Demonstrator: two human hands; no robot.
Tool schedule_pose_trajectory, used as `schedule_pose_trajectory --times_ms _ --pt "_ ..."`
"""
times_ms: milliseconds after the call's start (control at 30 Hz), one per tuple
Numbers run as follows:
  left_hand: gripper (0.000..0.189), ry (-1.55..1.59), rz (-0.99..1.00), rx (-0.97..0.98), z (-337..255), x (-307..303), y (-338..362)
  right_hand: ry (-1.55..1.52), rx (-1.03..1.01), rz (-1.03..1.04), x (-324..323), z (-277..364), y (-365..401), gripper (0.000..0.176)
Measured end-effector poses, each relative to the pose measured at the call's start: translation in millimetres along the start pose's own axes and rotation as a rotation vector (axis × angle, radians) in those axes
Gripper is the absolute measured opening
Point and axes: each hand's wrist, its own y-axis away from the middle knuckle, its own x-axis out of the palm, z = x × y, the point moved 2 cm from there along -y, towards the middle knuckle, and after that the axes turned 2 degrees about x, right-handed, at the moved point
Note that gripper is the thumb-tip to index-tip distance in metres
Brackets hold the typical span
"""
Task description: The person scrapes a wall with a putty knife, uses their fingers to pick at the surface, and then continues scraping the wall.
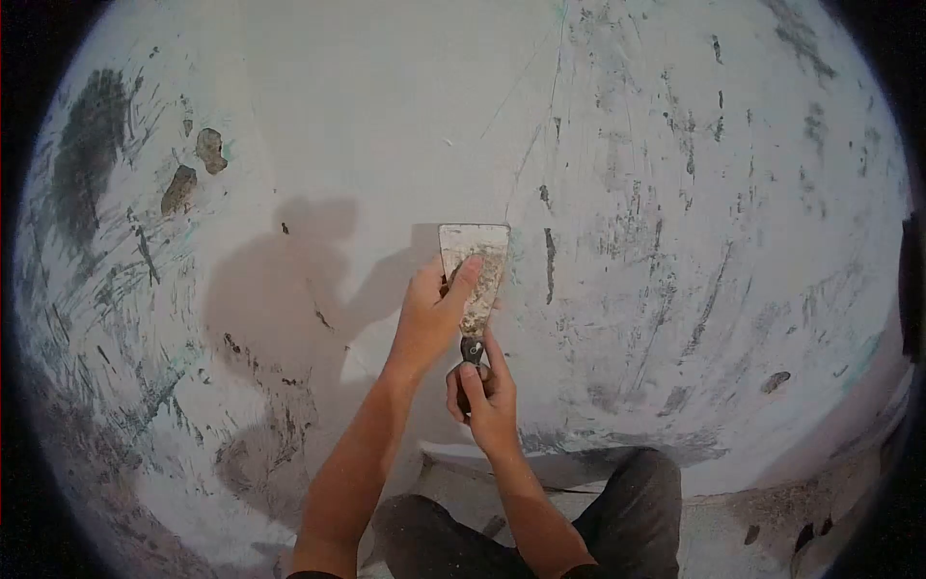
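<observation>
A putty knife point(485, 249) with a wide, plaster-smeared blade is held upright in front of the wall point(357, 116), its straight edge uppermost. My left hand point(426, 311) grips the blade from the left side, thumb pressed flat on its face and the other fingers behind it. Lower down, my right hand point(494, 403) is closed around the dark handle point(472, 349), with the index finger stretched up along the back. Dried, brownish filler covers much of the blade below its cleaner top edge.
The pale wall carries dark scuffs, scratches and a thin crack point(532, 145). Two chipped holes point(210, 151) show at the upper left. My shadow point(275, 280) falls left of my hands. Below are my bent knees point(632, 507) and the dusty floor point(709, 540).
</observation>
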Motion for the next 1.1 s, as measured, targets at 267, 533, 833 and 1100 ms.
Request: schedule_pose_trajectory --times_ms 267,533,833,1100 --pt "0.036 -0.034 -0.092 0.010 20 -14 -9 0.038 0.018 0.020 -5 -20 -15 0.038" --pt "0.037 -0.154 -0.087 0.088 15 -22 -20 -0.014 0.010 -0.009 9 -39 -31 0.034" --pt "0.033 -0.235 0.021 0.086 18 -31 -34 -0.185 0.032 0.072 16 -57 -56 0.042" --pt "0.033 -0.411 0.012 0.071 2 -32 -38 -0.288 0.069 0.159 23 -61 -69 0.043"
